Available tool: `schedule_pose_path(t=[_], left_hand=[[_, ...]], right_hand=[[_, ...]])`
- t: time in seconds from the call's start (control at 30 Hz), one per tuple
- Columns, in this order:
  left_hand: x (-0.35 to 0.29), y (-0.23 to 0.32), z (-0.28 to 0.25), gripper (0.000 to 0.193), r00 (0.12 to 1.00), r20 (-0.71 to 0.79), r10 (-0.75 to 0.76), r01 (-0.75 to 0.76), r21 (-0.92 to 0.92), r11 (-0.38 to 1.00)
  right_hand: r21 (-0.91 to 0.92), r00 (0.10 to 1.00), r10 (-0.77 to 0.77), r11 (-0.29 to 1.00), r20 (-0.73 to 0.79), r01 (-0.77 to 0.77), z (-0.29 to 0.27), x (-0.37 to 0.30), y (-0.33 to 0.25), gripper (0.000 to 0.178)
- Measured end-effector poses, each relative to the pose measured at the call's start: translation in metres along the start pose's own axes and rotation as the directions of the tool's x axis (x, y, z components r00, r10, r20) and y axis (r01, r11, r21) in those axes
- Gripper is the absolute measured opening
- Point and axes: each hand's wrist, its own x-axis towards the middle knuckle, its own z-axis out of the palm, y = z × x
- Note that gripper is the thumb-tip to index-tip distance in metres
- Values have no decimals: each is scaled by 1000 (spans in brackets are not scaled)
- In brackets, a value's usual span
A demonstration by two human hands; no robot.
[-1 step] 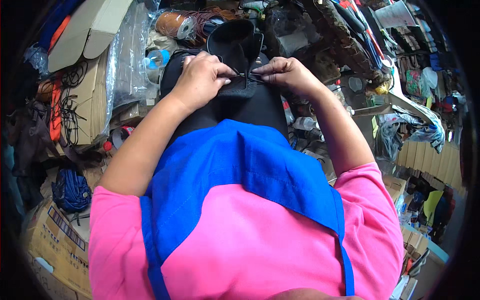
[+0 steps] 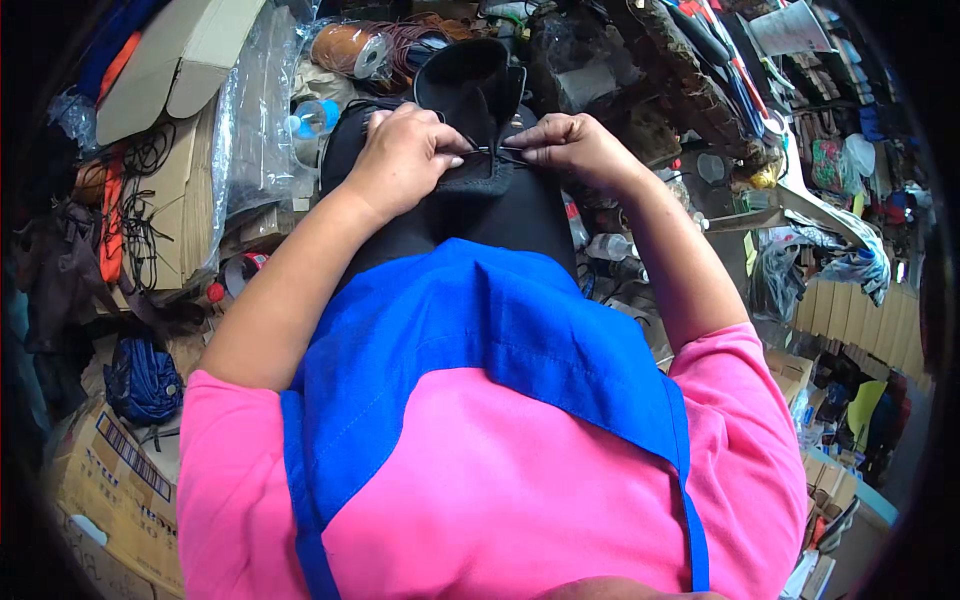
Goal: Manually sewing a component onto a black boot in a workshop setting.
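Observation:
A black boot-shaped leather piece (image 2: 464, 72), stiff and open at the top, rests on my black-trousered lap with a seam or slit facing me. My left hand (image 2: 402, 160) is at its left side, thumb and forefinger pinched on a thin, shiny, needle-like piece (image 2: 480, 150) close to the seam. At the right of the seam, my right hand (image 2: 578, 150) pinches a thin dark strand or needle (image 2: 513, 149); which of these it is, I cannot tell. The remaining fingers of both hands are curled in.
A blue apron (image 2: 400, 300) covers my lap's near part. On the left stand flattened cardboard (image 2: 185, 190) and a plastic-wrapped stack (image 2: 262, 120). An orange cord spool (image 2: 345, 50) lies beyond the leather piece. Plastic bottles (image 2: 610, 247) and a cluttered shelf (image 2: 700, 90) are on the right.

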Motion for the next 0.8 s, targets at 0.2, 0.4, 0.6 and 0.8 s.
schedule_pose_path(t=[0.2,0.4,0.6,0.8], left_hand=[[1,15,4,11,992,15,-125,125,-12,992],[-6,10,1,11,997,-6,-71,71,-5,997],[-5,-2,-1,20,999,-34,32,-30,50,998],[-3,2,0,19,1000,-21,23,-23,-7,1000]], right_hand=[[218,996,85,972,4,-84,8,3,0,24],[113,995,8,994,-95,3,12,-9,-6,24],[-114,989,-114,988,-92,103,3,-4,-1,21],[55,999,-48,997,-2,48,1,3,1,25]])
